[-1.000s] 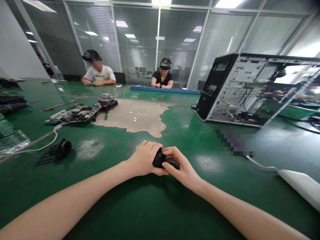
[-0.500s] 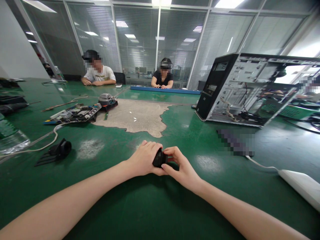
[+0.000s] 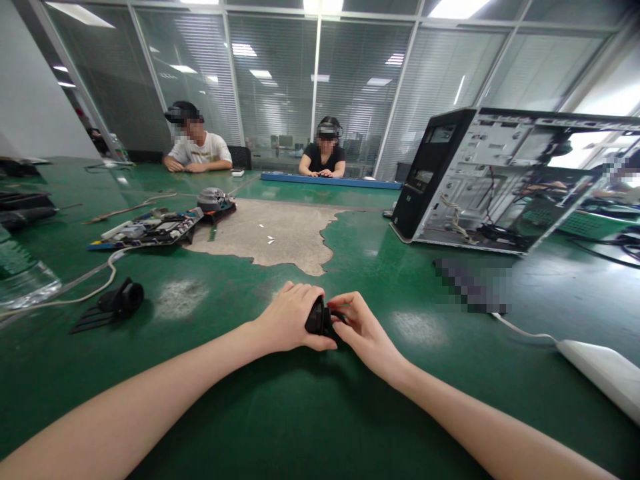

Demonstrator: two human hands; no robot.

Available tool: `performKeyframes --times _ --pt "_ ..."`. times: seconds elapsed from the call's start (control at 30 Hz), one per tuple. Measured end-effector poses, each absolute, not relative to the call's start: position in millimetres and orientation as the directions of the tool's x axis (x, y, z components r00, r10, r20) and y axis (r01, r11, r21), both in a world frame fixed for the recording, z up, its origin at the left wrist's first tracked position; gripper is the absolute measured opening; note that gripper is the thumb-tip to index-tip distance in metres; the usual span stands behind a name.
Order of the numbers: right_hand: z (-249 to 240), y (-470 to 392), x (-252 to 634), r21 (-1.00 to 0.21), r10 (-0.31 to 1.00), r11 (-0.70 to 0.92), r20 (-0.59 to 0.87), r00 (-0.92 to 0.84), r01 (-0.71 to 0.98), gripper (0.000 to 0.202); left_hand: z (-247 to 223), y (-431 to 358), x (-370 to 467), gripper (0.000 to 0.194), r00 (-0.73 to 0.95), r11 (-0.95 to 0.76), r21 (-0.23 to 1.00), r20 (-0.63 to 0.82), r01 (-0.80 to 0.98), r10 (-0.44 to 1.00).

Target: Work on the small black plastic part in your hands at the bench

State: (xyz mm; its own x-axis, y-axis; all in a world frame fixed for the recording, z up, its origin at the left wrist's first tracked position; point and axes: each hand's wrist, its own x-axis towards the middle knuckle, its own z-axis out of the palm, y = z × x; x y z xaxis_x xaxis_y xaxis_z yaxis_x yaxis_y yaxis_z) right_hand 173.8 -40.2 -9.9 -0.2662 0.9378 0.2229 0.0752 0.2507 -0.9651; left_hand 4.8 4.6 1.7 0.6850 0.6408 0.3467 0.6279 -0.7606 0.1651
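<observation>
My left hand (image 3: 290,317) is wrapped round a small black device (image 3: 316,319), its fingers over the top and its thumb along the near side. The exact kind of the device cannot be made out. My right hand (image 3: 363,333) pinches a thin, curved black piece at the device's right side, with thumb and fingertips bent inward. Whether that piece is joined to the device is hard to tell. Both hands are just above the green tabletop (image 3: 300,413), close together. On the left lies a black part with a round ring and a flat slatted base (image 3: 120,300).
An opened computer case (image 3: 435,177) stands at the right, near a pixelated dark object (image 3: 465,283) and a white cabled box (image 3: 600,373). A circuit board (image 3: 150,227), a fan cooler (image 3: 215,200) and a plastic bottle (image 3: 23,273) are on the left. Two people sit across the table.
My right thumb and fingers have shifted slightly right, away from the device, and a curved dark piece now shows between them. My left hand holds still.
</observation>
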Motion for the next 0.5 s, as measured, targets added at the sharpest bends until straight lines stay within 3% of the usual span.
performKeyframes --times 0.17,0.5 --pt "-6 -39 178 -0.974 0.86 0.221 0.22 -0.46 -0.052 0.042 3 5 4 0.069 0.689 -0.763 0.178 0.339 0.621 0.64" --pt "2 -39 180 -0.908 0.867 0.379 0.282 -0.41 0.179 0.038 3 4 4 0.07 0.683 -0.763 0.205 0.347 0.613 0.642"
